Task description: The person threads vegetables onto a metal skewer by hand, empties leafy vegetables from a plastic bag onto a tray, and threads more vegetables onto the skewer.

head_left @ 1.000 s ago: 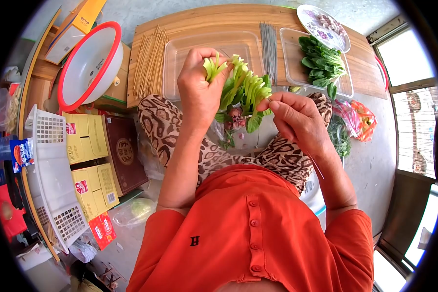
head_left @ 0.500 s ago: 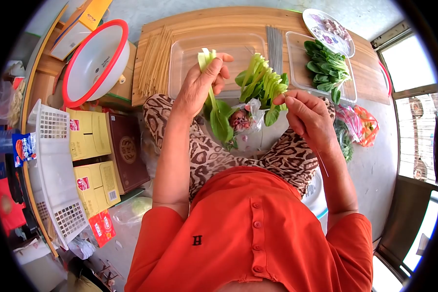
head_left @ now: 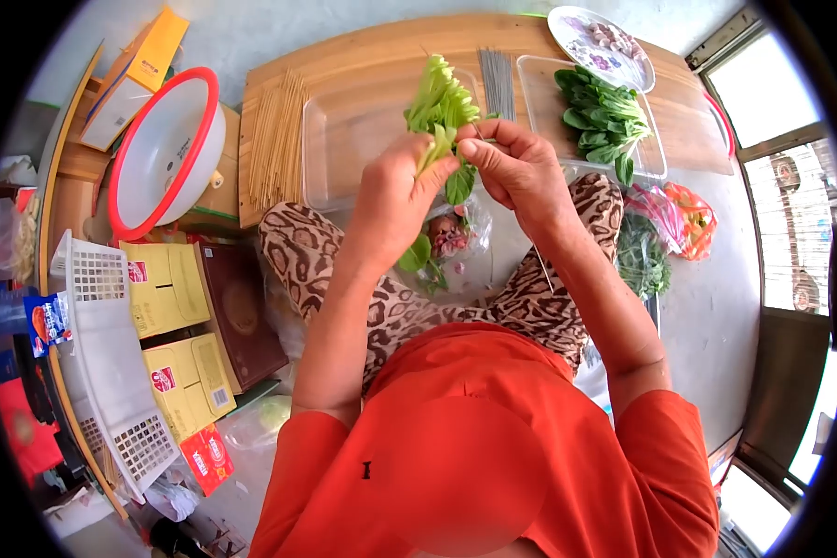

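Observation:
My left hand [head_left: 402, 191] is closed on a leafy green stalk [head_left: 439, 147], its leaves hanging down below the fingers. Close beside it, my right hand [head_left: 516, 167] pinches a thin skewer [head_left: 541, 270], whose lower end sticks out under the wrist. Several pale green stalks [head_left: 442, 98] are threaded in a row on the skewer, above my two hands. The fingertips of both hands nearly meet, and the skewer's tip is hard to make out. Below them lies a clear plastic bag [head_left: 474, 228] with something reddish in it.
On the wooden table [head_left: 363, 51] are bamboo skewers [head_left: 277, 139], metal skewers [head_left: 497, 84], a clear tray [head_left: 330, 153], another tray with leafy greens [head_left: 604, 116] and a plate [head_left: 577, 37] with meat. A red-rimmed basin [head_left: 172, 153], boxes [head_left: 167, 288] and a white basket [head_left: 112, 363] stand left.
My left hand has brought the single stalk over to the skewer. My right hand has moved left and up, and the threaded greens now point upward above both hands.

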A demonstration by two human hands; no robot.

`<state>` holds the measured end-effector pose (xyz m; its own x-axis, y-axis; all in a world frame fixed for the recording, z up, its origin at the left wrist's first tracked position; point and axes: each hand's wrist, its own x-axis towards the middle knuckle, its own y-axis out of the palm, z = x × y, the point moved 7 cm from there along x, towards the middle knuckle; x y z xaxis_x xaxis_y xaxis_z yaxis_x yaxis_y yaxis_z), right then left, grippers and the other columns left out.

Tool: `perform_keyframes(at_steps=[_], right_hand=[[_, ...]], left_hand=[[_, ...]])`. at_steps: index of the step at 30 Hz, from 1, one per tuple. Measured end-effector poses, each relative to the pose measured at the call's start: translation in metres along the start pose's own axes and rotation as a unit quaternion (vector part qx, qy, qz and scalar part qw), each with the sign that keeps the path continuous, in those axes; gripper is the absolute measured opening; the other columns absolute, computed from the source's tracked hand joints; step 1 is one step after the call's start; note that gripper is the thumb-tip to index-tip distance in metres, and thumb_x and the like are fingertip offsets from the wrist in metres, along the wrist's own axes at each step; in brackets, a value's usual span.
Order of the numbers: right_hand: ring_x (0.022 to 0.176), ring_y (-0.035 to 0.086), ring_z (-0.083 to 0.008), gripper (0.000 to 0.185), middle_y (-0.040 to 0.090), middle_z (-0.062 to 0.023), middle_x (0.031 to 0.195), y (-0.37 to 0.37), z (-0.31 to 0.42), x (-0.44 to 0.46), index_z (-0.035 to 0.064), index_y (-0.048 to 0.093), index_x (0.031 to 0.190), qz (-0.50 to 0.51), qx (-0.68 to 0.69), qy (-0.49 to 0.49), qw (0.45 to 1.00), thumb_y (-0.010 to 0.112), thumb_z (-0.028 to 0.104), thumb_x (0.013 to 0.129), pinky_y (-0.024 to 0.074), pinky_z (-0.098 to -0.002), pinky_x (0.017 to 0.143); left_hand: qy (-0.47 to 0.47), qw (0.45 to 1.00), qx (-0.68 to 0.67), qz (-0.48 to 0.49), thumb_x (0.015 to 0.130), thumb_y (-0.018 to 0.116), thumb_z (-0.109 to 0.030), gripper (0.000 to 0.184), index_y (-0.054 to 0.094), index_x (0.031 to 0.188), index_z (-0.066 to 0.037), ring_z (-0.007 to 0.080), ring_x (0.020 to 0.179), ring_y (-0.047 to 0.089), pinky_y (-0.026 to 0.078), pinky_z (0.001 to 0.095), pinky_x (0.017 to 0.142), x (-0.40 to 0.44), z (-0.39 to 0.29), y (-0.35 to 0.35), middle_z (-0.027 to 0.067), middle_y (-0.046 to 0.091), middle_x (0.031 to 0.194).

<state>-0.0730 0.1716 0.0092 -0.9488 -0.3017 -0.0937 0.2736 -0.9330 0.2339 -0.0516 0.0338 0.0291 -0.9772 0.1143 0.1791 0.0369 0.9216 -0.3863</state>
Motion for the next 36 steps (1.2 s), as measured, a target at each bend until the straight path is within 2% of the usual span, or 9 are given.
perform_keyframes(at_steps=[3, 6, 10, 11, 15, 19, 23, 26, 36], right_hand=[[0.048, 0.036, -0.0012, 0.017, 0.051, 0.0057, 0.063, 0.003, -0.001, 0.005, 0.002, 0.063, 0.095, 0.007, 0.045, 0.015, 0.999, 0.067, 0.017, 0.087, 0.0244, -0.0188, 0.042], [0.044, 0.03, -0.0003, 0.012, 0.047, 0.0077, 0.061, 0.006, 0.002, 0.008, 0.0037, 0.062, 0.093, -0.004, 0.026, 0.011, 1.0, 0.064, 0.015, 0.089, 0.0193, -0.019, 0.039], [0.044, 0.032, 0.0, 0.014, 0.043, 0.0083, 0.054, 0.0, 0.009, 0.011, 0.0039, 0.063, 0.092, -0.022, -0.02, -0.01, 1.0, 0.063, 0.018, 0.09, 0.02, -0.0185, 0.039], [0.044, 0.032, -0.0001, 0.014, 0.043, 0.0083, 0.054, -0.004, 0.011, 0.012, 0.004, 0.064, 0.092, -0.031, -0.027, -0.02, 0.999, 0.063, 0.018, 0.09, 0.0203, -0.0185, 0.039], [0.043, 0.033, 0.0, 0.015, 0.043, 0.0085, 0.053, -0.017, 0.021, 0.016, 0.0043, 0.065, 0.091, -0.064, -0.058, -0.073, 0.994, 0.063, 0.019, 0.09, 0.0223, -0.0178, 0.04], [0.044, 0.034, 0.0, 0.015, 0.044, 0.0089, 0.055, -0.024, 0.025, 0.014, 0.0039, 0.065, 0.093, -0.076, -0.082, -0.095, 0.989, 0.064, 0.019, 0.089, 0.0236, -0.0171, 0.041], [0.05, 0.038, -0.0004, 0.015, 0.051, 0.0066, 0.061, -0.016, 0.026, 0.011, 0.0021, 0.064, 0.09, -0.051, -0.08, -0.087, 0.992, 0.065, 0.017, 0.089, 0.0279, -0.018, 0.044], [0.05, 0.038, -0.0003, 0.014, 0.052, 0.0066, 0.061, -0.009, 0.026, 0.009, 0.002, 0.063, 0.09, -0.056, -0.088, -0.08, 0.991, 0.064, 0.016, 0.089, 0.0276, -0.0181, 0.044], [0.052, 0.038, 0.0, 0.012, 0.053, 0.0068, 0.064, -0.003, 0.015, 0.006, 0.0028, 0.063, 0.093, -0.007, -0.066, -0.07, 0.995, 0.062, 0.014, 0.09, 0.028, -0.0175, 0.045]], left_hand=[[0.025, 0.999, 0.045, -0.004, 0.087, 0.062, -0.014, 0.02, 0.058, 0.097, 0.003, 0.0344, 0.077, 0.06, 0.046, 0.0374, 0.068, -0.002, -0.006, 0.001, 0.0198, 0.06, 0.084], [0.018, 1.0, 0.013, 0.005, 0.087, 0.062, -0.013, 0.02, 0.058, 0.098, 0.003, 0.034, 0.075, 0.059, 0.046, 0.037, 0.066, -0.001, -0.003, 0.002, 0.0202, 0.059, 0.082], [-0.017, 0.992, -0.127, -0.022, 0.091, 0.059, -0.015, 0.017, 0.061, 0.097, 0.001, 0.0211, 0.071, 0.061, 0.047, 0.0315, 0.063, -0.003, 0.015, 0.002, 0.0101, 0.065, 0.08], [0.008, 0.996, -0.08, -0.051, 0.094, 0.056, -0.018, 0.018, 0.062, 0.096, -0.001, 0.0164, 0.076, 0.061, 0.049, 0.0286, 0.067, -0.002, 0.007, -0.007, 0.0066, 0.066, 0.084], [0.026, 0.98, -0.167, -0.101, 0.097, 0.048, -0.019, 0.023, 0.061, 0.096, -0.001, 0.0187, 0.082, 0.064, 0.052, 0.0285, 0.076, -0.006, 0.023, -0.034, 0.0091, 0.066, 0.087], [-0.052, 0.97, -0.213, -0.103, 0.09, 0.058, -0.009, 0.01, 0.063, 0.097, -0.005, 0.0062, 0.059, 0.05, 0.041, 0.019, 0.052, -0.014, 0.044, -0.05, 0.0001, 0.057, 0.069], [-0.045, 0.975, -0.189, -0.11, 0.084, 0.067, -0.011, 0.014, 0.065, 0.095, -0.003, 0.0011, 0.054, 0.043, 0.032, 0.0155, 0.046, -0.007, 0.023, -0.029, -0.0054, 0.055, 0.07], [-0.034, 0.972, -0.213, -0.092, 0.081, 0.07, -0.006, 0.012, 0.065, 0.09, -0.001, 0.0041, 0.065, 0.053, 0.044, 0.0198, 0.057, 0.003, 0.012, -0.006, -0.0011, 0.061, 0.077], [-0.075, 0.953, -0.287, -0.058, 0.08, 0.069, -0.002, 0.008, 0.065, 0.087, 0.0, 0.005, 0.068, 0.055, 0.045, 0.0203, 0.061, 0.005, 0.028, 0.016, -0.0015, 0.062, 0.076]])
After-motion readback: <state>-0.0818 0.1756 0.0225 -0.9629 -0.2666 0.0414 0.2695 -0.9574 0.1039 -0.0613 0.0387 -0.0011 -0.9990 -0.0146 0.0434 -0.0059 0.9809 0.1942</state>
